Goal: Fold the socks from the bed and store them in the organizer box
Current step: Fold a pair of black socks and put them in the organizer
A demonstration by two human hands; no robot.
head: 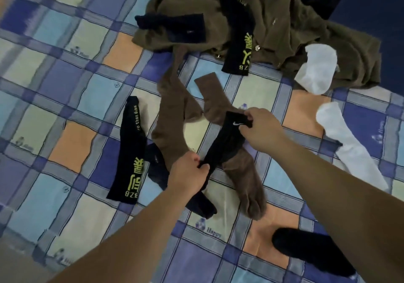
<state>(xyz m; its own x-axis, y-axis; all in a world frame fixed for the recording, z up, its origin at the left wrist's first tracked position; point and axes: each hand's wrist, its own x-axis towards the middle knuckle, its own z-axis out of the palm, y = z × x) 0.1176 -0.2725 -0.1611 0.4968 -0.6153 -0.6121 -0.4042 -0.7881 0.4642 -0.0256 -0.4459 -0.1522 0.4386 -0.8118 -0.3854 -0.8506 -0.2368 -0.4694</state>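
Head cam, single view. Bed sheet, plaid in blue, purple, peach and pale green, carries loose socks. L hand pinches the lower part of a black swoosh sock; R hand pinches its cuff next to the white logo. The sock is stretched between both hands, diagonal, approx. centre of frame, lying over a brown sock whose toe points toward the wearer. Second brown sock lies just left of it, running up toward an olive-brown garment heaped at top centre. Black sock w/ yellow print lies flat, left of the L hand; a matching printed sock rests on the garment. Dark navy sock also sits on the garment, upper left side. Another dark sock passes under the L wrist; cannot tell if the hand touches it. White sock lies at the garment's right edge, a second white sock on the sheet farther right, well apart from the hands. Black sock lies at lower right, partly beneath the R forearm. Organizer box not in frame.
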